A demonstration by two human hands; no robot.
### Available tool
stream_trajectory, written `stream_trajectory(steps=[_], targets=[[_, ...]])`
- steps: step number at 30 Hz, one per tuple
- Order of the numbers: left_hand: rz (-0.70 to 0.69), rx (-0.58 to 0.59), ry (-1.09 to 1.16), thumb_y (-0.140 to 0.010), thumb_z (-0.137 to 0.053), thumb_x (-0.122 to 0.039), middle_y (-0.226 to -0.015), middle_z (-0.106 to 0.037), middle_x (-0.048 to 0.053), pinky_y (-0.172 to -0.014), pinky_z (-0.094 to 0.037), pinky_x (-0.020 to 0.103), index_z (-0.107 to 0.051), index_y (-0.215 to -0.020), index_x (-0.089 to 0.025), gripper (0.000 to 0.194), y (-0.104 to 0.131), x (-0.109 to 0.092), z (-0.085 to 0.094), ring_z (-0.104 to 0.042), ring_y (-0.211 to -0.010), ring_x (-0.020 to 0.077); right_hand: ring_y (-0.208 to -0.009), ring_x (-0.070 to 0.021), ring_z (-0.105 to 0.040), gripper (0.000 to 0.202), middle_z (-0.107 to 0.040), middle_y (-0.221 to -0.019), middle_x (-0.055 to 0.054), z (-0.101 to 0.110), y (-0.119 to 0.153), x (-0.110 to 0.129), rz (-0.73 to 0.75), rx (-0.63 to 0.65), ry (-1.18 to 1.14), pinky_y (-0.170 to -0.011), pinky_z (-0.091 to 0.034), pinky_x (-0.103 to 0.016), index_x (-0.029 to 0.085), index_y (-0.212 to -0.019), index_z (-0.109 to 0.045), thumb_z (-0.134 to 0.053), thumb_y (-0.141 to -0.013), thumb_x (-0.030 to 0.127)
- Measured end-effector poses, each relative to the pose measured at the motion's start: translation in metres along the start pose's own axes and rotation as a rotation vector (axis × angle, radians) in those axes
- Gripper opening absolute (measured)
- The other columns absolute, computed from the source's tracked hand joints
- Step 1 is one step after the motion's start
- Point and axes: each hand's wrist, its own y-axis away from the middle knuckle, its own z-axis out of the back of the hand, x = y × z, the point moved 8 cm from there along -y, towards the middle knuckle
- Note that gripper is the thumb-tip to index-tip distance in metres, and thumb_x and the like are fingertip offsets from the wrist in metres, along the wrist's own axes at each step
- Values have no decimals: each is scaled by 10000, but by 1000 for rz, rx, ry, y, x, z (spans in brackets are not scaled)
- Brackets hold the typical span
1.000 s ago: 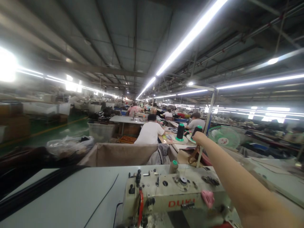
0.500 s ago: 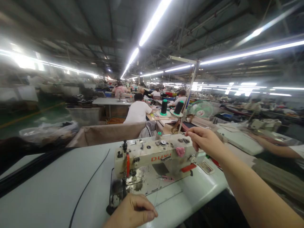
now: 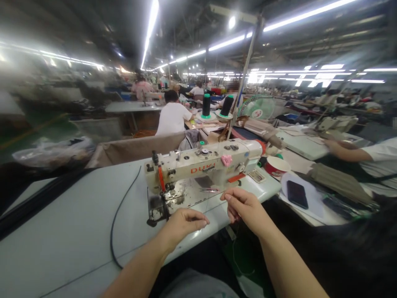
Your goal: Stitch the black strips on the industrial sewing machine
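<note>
The sewing machine [image 3: 198, 165] stands on a pale table [image 3: 77, 215], its needle end on the left. My left hand [image 3: 186, 223] is at the table's front edge, thumb and fingers brought close; what they hold, if anything, is too fine to tell. To its right, in front of the machine bed, my right hand [image 3: 243, 207] has its fingers pinched together. A thin pale thread [image 3: 235, 252] hangs below my right hand. Small metal snips [image 3: 210, 191] lie on the bed behind the hands. A black cord [image 3: 116, 215] curves over the table at the left.
Two black thread cones [image 3: 206, 106] stand behind the machine. At the right are a tape roll [image 3: 277, 165], a phone [image 3: 297, 193] and a green fan [image 3: 257, 108]. A person in white [image 3: 173, 118] sits ahead; another person's arm [image 3: 350, 152] reaches in at right.
My right hand has come down from the machine's right top to the front of its bed, nearer my left hand. The view has tilted down and shifted right, showing the phone and tape roll.
</note>
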Motion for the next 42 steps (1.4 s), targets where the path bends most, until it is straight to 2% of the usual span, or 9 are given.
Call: stream_trajectory(steps=[7,11,14,19,26,29,32,36,42], targets=[[13,-161,-11,-598,-907,-542,-930,-801,104,-834,-465,342,-846,-874,-171,466,7,17,15,-639,-839,222,-593,-139,-558,377,-785,-865,-53,-9,7,-24,-24,-44,86,-498,-416,-257,215,-877,-797,-743,-824,584],[-8,-120,-32,-640,-902,-521,-879,-795,104,-830,-482,346,-842,-885,-155,444,9,11,12,-647,-820,218,-928,-252,-697,354,-806,-979,-63,-14,6,-32,-24,-41,47,-812,-554,-365,244,-901,-834,-797,-786,576],[-29,-101,-21,-653,-910,-495,-929,-800,115,-865,-493,355,-841,-908,-154,431,5,4,8,-668,-875,235,-1130,-300,-678,362,-800,-1084,-77,-22,5,-29,10,-5,8,-1058,-478,-455,259,-872,-847,-824,-759,602],[-134,-21,67,-649,-926,-487,-1029,-792,96,-959,-480,387,-822,-1056,-164,530,-9,-9,-11,-679,-968,251,-1269,-321,-618,403,-762,-1217,-99,-33,4,-24,41,35,-42,-1164,-384,-498,271,-863,-855,-853,-714,645],[-45,10,30,-613,-937,-500,-910,-796,103,-882,-490,373,-838,-866,-153,440,-12,-4,-24,-677,-869,241,-1267,-310,-608,307,-766,-1208,-79,-9,5,-23,115,-158,-85,-1104,-441,-479,292,-873,-850,-829,-772,581],[-3,37,49,-616,-944,-475,-911,-795,111,-856,-488,352,-838,-871,-150,426,-5,-6,-23,-670,-851,227,-1107,-304,-662,336,-773,-1188,-84,18,6,-30,65,-348,-67,-866,-538,-410,268,-928,-847,-806,-776,565],[23,66,107,-596,-959,-459,-832,-774,95,-782,-468,311,-833,-839,-142,419,1,-11,-23,-633,-778,185,-947,-281,-660,430,-786,-1130,-97,35,6,-41,-12,-465,-54,-622,-458,-313,232,-975,-841,-809,-734,587],[54,95,203,-551,-987,-450,-749,-732,72,-737,-438,288,-830,-814,-134,440,6,-14,-25,-593,-732,152,-838,-251,-633,497,-794,-1083,-109,40,1,-52,-32,-492,-77,-548,-359,-281,206,-984,-835,-814,-702,614],[77,98,250,-542,-994,-425,-754,-730,81,-773,-456,312,-829,-811,-128,433,8,-13,-25,-598,-744,160,-916,-302,-667,466,-798,-1050,-111,41,-7,-58,-13,-458,7,-599,-434,-322,207,-955,-834,-785,-729,612]])
